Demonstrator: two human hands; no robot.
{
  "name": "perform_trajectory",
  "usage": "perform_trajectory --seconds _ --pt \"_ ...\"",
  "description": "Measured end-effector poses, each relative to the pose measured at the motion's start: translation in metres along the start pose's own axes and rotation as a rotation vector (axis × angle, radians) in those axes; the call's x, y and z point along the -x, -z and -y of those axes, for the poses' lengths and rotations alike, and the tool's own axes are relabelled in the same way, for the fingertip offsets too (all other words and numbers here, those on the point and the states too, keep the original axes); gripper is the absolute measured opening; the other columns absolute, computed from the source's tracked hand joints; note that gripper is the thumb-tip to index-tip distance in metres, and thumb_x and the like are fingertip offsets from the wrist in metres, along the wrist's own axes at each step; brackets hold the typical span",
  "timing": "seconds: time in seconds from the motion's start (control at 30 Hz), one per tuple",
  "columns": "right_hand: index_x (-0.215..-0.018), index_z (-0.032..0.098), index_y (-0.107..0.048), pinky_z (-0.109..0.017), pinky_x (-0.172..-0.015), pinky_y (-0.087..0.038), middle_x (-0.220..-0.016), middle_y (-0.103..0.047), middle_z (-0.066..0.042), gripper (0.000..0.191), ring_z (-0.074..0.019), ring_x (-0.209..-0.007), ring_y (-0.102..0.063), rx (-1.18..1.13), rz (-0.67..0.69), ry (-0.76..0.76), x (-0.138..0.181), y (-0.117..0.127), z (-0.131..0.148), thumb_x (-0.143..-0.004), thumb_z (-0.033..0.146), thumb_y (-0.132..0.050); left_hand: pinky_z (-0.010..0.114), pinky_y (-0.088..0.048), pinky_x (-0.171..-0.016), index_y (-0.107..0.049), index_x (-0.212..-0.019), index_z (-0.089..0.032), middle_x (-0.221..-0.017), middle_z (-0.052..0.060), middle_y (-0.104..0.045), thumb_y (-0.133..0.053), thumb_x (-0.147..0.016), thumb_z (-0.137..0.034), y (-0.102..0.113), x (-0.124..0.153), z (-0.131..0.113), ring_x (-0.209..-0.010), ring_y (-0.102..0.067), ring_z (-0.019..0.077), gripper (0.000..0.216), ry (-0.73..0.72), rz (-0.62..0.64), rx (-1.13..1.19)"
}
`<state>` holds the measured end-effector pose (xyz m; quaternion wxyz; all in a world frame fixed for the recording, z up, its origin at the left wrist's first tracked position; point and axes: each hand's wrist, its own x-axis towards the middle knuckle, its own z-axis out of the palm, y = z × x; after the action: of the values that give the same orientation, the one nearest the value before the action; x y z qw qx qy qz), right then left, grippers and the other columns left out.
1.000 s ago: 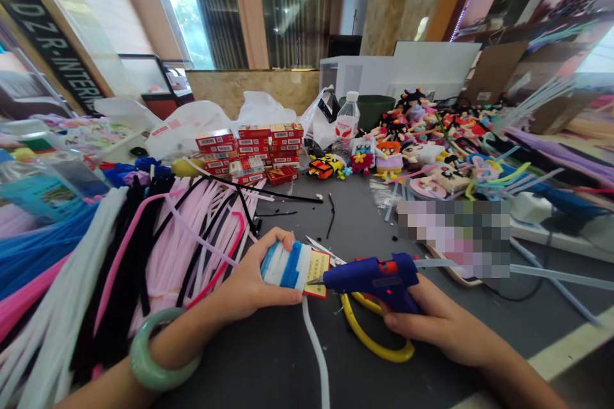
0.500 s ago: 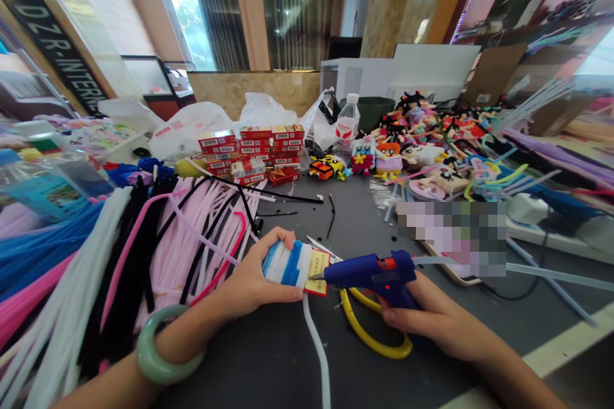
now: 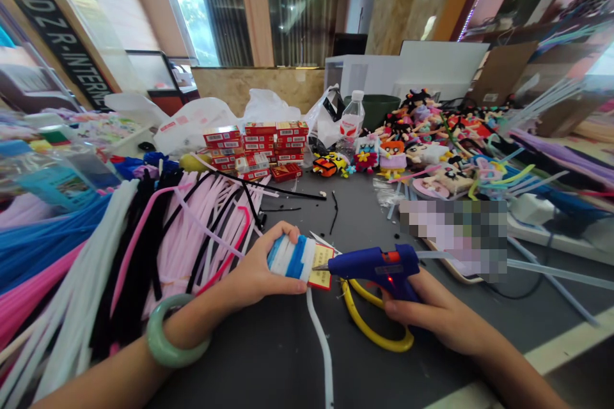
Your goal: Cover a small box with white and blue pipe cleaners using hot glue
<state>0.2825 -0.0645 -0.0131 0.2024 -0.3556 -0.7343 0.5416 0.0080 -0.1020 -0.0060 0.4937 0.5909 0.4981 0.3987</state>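
My left hand grips a small red and yellow box, its left part wrapped in white and blue pipe cleaner. From the wrapping a loose white pipe cleaner end hangs down over the table. Wrapped round the handle of a blue glue gun, my right hand holds its metal nozzle at the box's bare yellow face. A translucent glue stick sticks out of the gun's back. Beneath the gun lie yellow-handled scissors, their blades partly hidden behind the box.
Bundles of pink, black, white and blue pipe cleaners cover the left side. Red boxes are stacked at the back beside a plastic bottle. Several small dolls pile up at the right back. A partly blurred-out tray lies right.
The view has shifted slightly. Both hands keep their grips, and the glue gun's nozzle stays at the yellow face of the box, a little higher on it.
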Motion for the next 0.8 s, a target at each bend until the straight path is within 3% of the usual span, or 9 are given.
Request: perform_trajectory --seconds 0.1,0.3,0.8 --pt "-0.088 0.019 -0.064 -0.029 -0.061 -0.042 -0.074 -0.053 0.000 0.031 -0.0173 -0.068 -0.047 0.030 -0.048 -0.038 0.0012 0.0000 0.0002 -0.072 0.045 -0.062 0.025 -0.038 -0.067 -0.038 -0.090 -0.023 -0.095 -0.001 -0.047 -0.081 -0.052 -0.032 0.0004 -0.0006 0.0005 -0.079 -0.048 0.0146 0.058 -0.012 0.005 -0.018" --pt "-0.088 0.018 -0.061 -0.029 -0.060 -0.041 -0.070 -0.050 0.000 0.032 -0.0166 -0.065 -0.047 -0.012 -0.001 -0.073 0.0002 -0.0012 0.0027 -0.072 0.046 -0.060 0.028 -0.039 -0.073 -0.038 -0.090 -0.023 -0.096 -0.001 -0.048 -0.081 -0.054 -0.032 0.0006 -0.0002 0.0022 -0.090 -0.051 0.0192 0.056 -0.036 0.006 -0.015" --pt "-0.088 0.019 -0.066 -0.029 -0.059 -0.040 -0.071 -0.050 0.000 0.036 -0.0175 -0.066 -0.045 0.021 -0.063 -0.110 0.0006 -0.0009 0.0008 -0.069 0.050 -0.062 0.026 -0.039 -0.070 -0.040 -0.091 -0.022 -0.097 -0.001 -0.051 -0.081 -0.052 -0.029 -0.0018 0.0007 0.0013 -0.081 -0.050 0.0153 0.056 -0.015 -0.011 0.027"
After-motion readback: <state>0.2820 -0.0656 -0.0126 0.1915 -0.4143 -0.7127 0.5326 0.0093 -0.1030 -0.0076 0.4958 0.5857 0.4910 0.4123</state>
